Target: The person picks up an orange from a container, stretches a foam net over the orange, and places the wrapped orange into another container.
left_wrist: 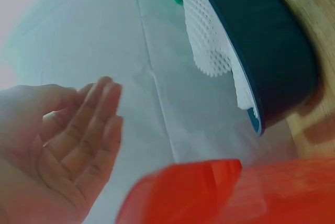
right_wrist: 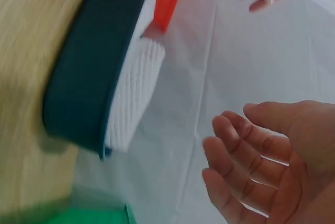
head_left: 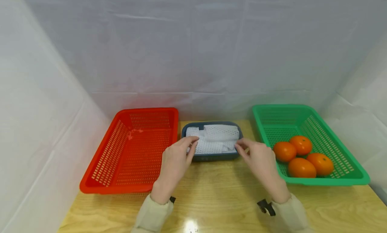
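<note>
Between two baskets sits a dark blue plastic container (head_left: pixel 214 157) holding several white foam net sleeves (head_left: pixel 222 133), laid flat and overlapping. The sleeves (left_wrist: pixel 207 35) poke a little above the rim in the left wrist view. My left hand (head_left: pixel 176 159) hovers over the container's near left side, thumb and fingers slightly bent with nothing between them. On the opposite side, my right hand (head_left: pixel 260 157) hovers by the near right corner, also holding nothing. Both wrist views show the left palm (left_wrist: pixel 68 166) and right palm (right_wrist: pixel 272 166) apart from the container, fingers loosely curved.
A red basket (head_left: pixel 175 125) stands at the left, with a small reddish patch of glare inside. At the right, a green basket (head_left: pixel 326 181) holds several oranges (head_left: pixel 301 167). All stand on a wooden table (head_left: pixel 217 196) before a white sheet (head_left: pixel 193 58).
</note>
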The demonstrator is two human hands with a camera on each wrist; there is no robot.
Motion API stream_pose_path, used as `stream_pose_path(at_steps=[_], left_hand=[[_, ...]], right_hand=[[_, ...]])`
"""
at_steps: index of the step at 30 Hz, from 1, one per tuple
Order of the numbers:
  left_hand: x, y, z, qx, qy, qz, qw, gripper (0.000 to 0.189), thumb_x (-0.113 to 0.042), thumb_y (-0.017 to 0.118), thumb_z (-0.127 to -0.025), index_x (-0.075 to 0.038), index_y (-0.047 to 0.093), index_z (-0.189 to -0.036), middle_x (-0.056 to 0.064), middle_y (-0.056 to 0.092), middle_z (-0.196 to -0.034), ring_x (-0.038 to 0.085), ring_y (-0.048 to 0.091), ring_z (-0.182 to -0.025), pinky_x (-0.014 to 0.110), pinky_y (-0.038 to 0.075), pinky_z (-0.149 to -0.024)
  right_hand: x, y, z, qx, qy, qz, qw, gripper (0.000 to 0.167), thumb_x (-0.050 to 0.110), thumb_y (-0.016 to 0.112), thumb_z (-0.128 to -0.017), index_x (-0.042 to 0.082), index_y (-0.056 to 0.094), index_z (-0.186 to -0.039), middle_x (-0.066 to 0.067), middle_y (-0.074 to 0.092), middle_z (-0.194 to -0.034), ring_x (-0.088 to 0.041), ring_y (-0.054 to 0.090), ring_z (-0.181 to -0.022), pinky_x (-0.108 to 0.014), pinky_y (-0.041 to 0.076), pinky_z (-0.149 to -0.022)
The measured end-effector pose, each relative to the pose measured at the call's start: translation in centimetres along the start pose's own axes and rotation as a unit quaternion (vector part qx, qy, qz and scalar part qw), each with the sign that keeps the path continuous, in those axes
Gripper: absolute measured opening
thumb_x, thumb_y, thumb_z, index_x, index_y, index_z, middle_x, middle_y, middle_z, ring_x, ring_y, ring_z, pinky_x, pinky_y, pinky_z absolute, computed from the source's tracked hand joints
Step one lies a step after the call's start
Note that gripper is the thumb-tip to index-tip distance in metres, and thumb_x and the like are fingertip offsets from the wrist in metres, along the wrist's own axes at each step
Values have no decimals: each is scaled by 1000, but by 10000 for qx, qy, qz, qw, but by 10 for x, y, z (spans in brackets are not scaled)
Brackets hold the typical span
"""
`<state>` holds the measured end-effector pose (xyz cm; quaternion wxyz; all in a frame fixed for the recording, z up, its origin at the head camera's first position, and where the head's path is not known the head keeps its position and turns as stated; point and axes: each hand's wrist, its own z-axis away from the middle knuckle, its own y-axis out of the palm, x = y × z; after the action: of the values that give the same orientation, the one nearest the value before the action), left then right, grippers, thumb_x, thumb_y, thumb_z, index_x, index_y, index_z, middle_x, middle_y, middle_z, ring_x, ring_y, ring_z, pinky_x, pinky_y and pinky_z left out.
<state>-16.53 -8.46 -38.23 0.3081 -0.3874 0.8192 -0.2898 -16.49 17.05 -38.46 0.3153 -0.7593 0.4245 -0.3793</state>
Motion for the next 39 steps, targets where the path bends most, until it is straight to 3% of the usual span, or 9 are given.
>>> stream_pose_path(at_steps=[5, 10, 14, 18, 20, 25, 29, 35, 39], left_hand=[[-6, 0, -1, -156, 53, 312, 9994, 14, -17, 75, -94, -14, 76, -108, -2, 76, -84, 9, 62, -54, 16, 35, -42], [-13, 2, -1, -160, 127, 364, 9991, 10, -18, 73, -95, -14, 75, -105, -4, 74, -75, 8, 56, -47, 16, 28, -39], [-18, 4, -1, -167, 156, 372, 9990, 9, -20, 72, -96, -16, 76, -103, -7, 73, -73, 6, 56, -48, 16, 28, -39], [-24, 7, -2, -250, 257, 421, 9985, 7, -19, 74, -95, -17, 76, -101, -6, 74, -76, 6, 57, -49, 16, 29, -40], [-29, 10, -3, -262, 367, 448, 9980, 7, -19, 74, -94, -17, 76, -100, -5, 74, -78, 6, 56, -49, 15, 29, -40], [-45, 21, -9, -227, 704, 490, 9961, 6, -20, 73, -95, -18, 77, -99, -6, 76, -83, 6, 60, -54, 16, 35, -43], [-56, 28, -14, -240, 897, 573, 9940, 6, -20, 72, -95, -17, 77, -98, -7, 75, -83, 6, 64, -58, 17, 40, -44], [-68, 36, -17, -257, 1031, 665, 9921, 5, -20, 72, -95, -18, 77, -97, -8, 74, -81, 6, 60, -53, 15, 36, -42], [-75, 43, -19, -196, 1178, 710, 9903, 8, -22, 70, -97, -19, 77, -98, -9, 75, -83, 5, 59, -52, 15, 35, -42]], right_hand=[[-20, -22, 2, -313, 164, 110, 9993, 12, 23, 74, -94, 11, 74, -91, -1, 72, -75, -11, 51, -47, -26, 30, -36], [-55, -46, 13, -294, 445, 261, 9982, 16, 26, 71, -97, 11, 72, -103, -9, 73, -91, -14, 51, -49, -28, 28, -36], [-94, -63, 28, 690, 1017, 706, 9899, 37, 30, 71, -96, 1, 65, -118, -26, 66, -107, -28, 52, -52, -35, 35, -39], [-127, -75, 42, 1851, 1663, 1115, 9621, 58, 37, 70, -95, -9, 54, -127, -34, 58, -102, -41, 58, -69, -42, 43, -47], [-137, -77, 46, 2139, 1897, 1139, 9514, 62, 42, 69, -94, -8, 53, -127, -33, 57, -100, -46, 60, -75, -44, 45, -49], [-146, -77, 50, 2410, 2227, 1046, 9388, 71, 57, 65, -93, -6, 55, -126, -36, 59, -113, -54, 61, -90, -49, 48, -54], [-146, -74, 47, 2682, 2335, 918, 9301, 82, 66, 63, -90, -7, 54, -128, -36, 60, -112, -50, 62, -84, -50, 47, -55], [-147, -66, 39, 3058, 2286, 713, 9215, 84, 58, 70, -85, -11, 50, -128, -28, 62, -96, -39, 57, -75, -46, 44, -58], [-147, -66, 38, 3015, 2236, 627, 9248, 80, 54, 72, -83, -13, 51, -122, -24, 62, -91, -36, 55, -72, -43, 43, -57]])
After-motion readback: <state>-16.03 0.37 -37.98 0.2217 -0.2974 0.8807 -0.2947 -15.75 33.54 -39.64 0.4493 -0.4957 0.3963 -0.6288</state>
